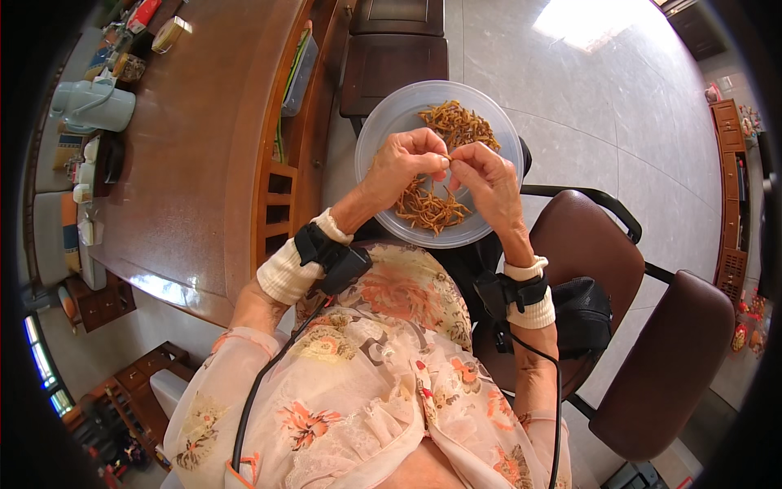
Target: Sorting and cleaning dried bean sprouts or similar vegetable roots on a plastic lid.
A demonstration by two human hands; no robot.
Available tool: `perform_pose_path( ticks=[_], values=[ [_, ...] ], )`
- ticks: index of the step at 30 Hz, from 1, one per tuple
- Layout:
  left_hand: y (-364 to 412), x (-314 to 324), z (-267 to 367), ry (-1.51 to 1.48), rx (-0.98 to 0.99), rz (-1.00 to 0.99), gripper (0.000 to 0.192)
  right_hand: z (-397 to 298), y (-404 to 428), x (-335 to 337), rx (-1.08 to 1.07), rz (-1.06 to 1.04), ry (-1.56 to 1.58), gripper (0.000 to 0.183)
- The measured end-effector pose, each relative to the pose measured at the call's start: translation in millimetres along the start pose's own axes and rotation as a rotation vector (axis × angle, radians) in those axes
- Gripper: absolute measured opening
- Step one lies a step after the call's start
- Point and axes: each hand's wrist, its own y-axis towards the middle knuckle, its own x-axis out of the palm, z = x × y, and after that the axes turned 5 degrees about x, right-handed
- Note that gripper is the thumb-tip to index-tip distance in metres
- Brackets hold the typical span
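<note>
A round translucent plastic tub [380,116] sits before me with two piles of thin, dried orange-brown plant pieces inside. The far pile [461,122] lies beyond my fingers, and the near pile [431,211] is on the side closer to my body. Over the tub, my left hand [406,160] and my right hand [489,180] meet at their fingertips. Pinched between them is one small dried piece [449,158], mostly covered by the fingers. Both wrists carry cream cuffs with black strapped devices and cables.
A long polished wooden table [201,140] runs along my left, with a pale blue thermos jug [101,105] on it. Dark wooden stools [397,67] stand beyond the tub. To my right is a brown padded chair [586,244] with a black bag [577,318] on it.
</note>
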Motion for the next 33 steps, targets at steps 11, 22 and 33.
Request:
perform_pose_path(
  ticks=[11, 22, 33],
  values=[
    [2.6, 5.4, 4.0, -0.103, -0.110, 0.049, 0.005, -2.9, -5.0, 1.8, -0.134, 0.155, -0.217, 0.008],
    [0.1, 0.7, 2.5, -0.112, -0.143, 0.012, 0.013, -4.9, -5.2, 0.8, -0.161, 0.137, -0.292, 0.009],
    [0.3, 0.3, 6.3, 0.040, -0.107, -0.013, 0.018, -4.2, -3.5, 2.0, -0.220, 0.181, -0.377, 0.009]
  ],
)
